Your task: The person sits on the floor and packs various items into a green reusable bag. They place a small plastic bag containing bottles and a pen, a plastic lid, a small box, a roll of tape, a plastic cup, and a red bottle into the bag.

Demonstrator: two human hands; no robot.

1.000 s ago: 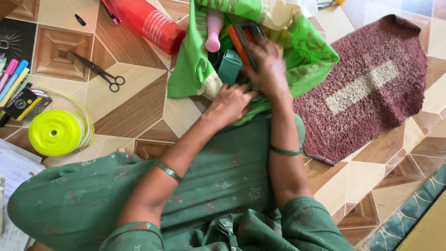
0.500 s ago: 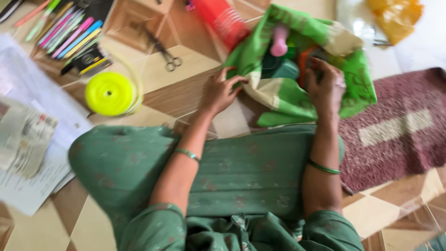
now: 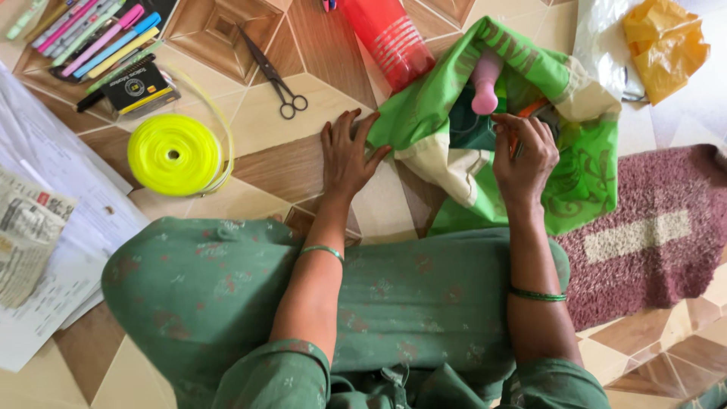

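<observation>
Beside the green bag's (image 3: pixel 424 121) edge, left hand (image 3: pixel 344 155) flat, grip empty; right hand (image 3: pixel 522 155) pinching orange item (image 3: pixel 530 112).

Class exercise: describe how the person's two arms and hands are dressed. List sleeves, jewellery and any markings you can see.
Both forearms are bare. The left hand and right hand wear no gloves or visible rings. Each wrist carries a thin green bangle. Green patterned short sleeves cover the upper arms.

floor (image 3: pixel 280 163): tiled | on it: scissors (image 3: pixel 274 76), yellow spool (image 3: pixel 174 154), pens (image 3: pixel 95 38), papers (image 3: pixel 45 227), green bag (image 3: pixel 485 151), rug (image 3: pixel 644 227)
</observation>
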